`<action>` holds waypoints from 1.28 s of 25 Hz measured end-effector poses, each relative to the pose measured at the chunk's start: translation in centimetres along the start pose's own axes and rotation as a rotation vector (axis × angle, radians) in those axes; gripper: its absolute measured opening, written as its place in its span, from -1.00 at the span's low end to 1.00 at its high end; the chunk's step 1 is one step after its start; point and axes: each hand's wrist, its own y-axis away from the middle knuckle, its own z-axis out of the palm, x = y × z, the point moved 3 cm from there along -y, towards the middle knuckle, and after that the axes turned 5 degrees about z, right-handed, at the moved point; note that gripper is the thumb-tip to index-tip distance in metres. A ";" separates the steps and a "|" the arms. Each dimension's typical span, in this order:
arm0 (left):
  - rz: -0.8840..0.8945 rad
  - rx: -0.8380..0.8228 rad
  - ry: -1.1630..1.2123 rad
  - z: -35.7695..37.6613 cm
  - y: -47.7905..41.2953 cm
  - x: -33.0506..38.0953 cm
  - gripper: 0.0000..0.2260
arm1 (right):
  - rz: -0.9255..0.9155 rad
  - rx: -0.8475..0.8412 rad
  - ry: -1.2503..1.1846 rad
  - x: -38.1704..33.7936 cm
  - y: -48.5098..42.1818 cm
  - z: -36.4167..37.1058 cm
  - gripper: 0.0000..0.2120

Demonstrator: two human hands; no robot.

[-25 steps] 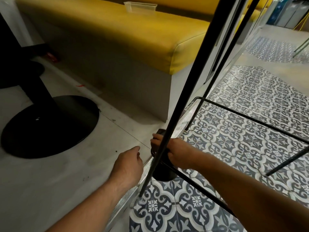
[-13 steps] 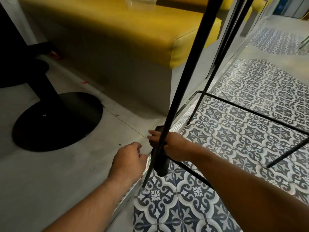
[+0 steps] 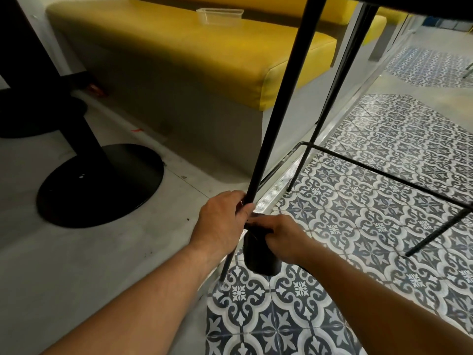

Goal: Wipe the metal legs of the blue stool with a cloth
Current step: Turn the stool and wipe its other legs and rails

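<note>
Your left hand (image 3: 221,221) is wrapped round the near stool leg (image 3: 279,103) low in the centre of the frame, thumb across the black metal. Just to its right, your right hand (image 3: 281,238) clutches the dark cloth (image 3: 258,260), which hangs below your fingers just beside that leg, above the patterned tiles (image 3: 371,226). Whether cloth meets metal, I can't tell. Yellow bench (image 3: 204,47) at the top, round table base (image 3: 102,185) at left.

Dim, soft indoor light w/ warm cast. Glare on tiled floor (image 3: 384,201) right of yellow bench (image 3: 194,44); deep shadow left of bench. Slight motion blur throughout, wide-angle bending twd edges.
</note>
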 end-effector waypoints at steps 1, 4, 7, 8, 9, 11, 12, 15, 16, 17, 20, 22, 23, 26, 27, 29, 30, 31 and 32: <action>-0.014 0.002 0.024 0.0 0.1 0.0 -0.87 | -0.006 0.001 0.039 -0.1 0.7 -0.1 -0.46; -0.047 -0.017 0.087 -0.2 0.0 0.0 -0.89 | -0.045 -0.022 0.251 -0.2 2.3 -0.4 -0.47; -0.054 -0.128 0.084 -0.7 -0.6 -0.1 -0.96 | -0.104 -0.005 0.441 -1.0 2.1 0.6 -0.54; -0.056 -0.159 0.081 -0.9 -0.8 0.0 -0.96 | -0.114 0.018 0.496 -1.4 1.7 1.1 -0.58; -0.053 -0.175 0.072 -1.1 -1.0 0.1 -0.92 | -0.102 0.035 0.551 -1.9 1.4 1.7 -0.59; -0.030 -0.184 0.051 -1.2 -1.2 0.0 -0.89 | -0.094 0.060 0.676 -1.9 1.2 2.6 -0.53; -0.013 -0.186 0.048 -1.2 -1.2 0.1 -0.91 | -0.105 0.059 0.736 -1.4 1.5 2.8 -0.48; 0.007 -0.183 0.044 -1.1 -1.1 0.0 -0.94 | -0.157 0.025 0.845 0.3 2.4 3.4 -0.45; 0.014 -0.182 0.038 -1.1 -1.1 0.0 -0.90 | -0.141 0.035 0.817 0.4 2.4 3.4 -0.46; 0.015 -0.180 0.039 -0.9 -1.2 -0.1 -0.87 | -0.111 0.056 0.758 0.1 2.2 3.2 -0.48; 0.005 -0.160 0.047 -0.8 -1.1 -0.2 -0.89 | -0.141 0.122 0.662 -1.4 1.4 3.2 -0.57; 0.016 -0.147 0.043 -0.8 -1.0 -0.2 -0.96 | -0.188 0.126 0.702 -1.5 1.5 3.4 -0.56; 0.026 -0.131 0.034 -0.7 -0.9 -0.2 -0.97 | -0.186 0.111 0.722 -1.3 1.7 3.4 -0.53; 0.026 -0.093 0.000 -0.6 -0.6 0.2 -0.94 | -0.079 0.028 0.675 -0.8 3.0 2.9 -0.50; 0.012 -0.098 -0.005 -0.6 -0.5 0.2 -0.91 | -0.039 0.009 0.621 -1.0 3.4 2.3 -0.54; -0.015 -0.119 -0.022 -0.8 -0.3 0.0 -0.84 | 0.040 0.001 0.519 -1.6 3.9 1.0 -0.65; -0.006 -0.110 -0.051 -1.0 -0.3 -0.1 -0.76 | 0.090 0.011 0.467 -1.7 4.1 0.4 -0.68; 0.016 -0.089 -0.086 -1.4 -0.2 -0.2 -0.66 | 0.140 0.023 0.408 -1.9 4.3 -0.2 -0.68; 0.049 -0.082 -0.105 -1.9 0.0 -0.4 -0.60 | 0.191 0.034 0.332 -2.1 4.6 -0.7 -0.67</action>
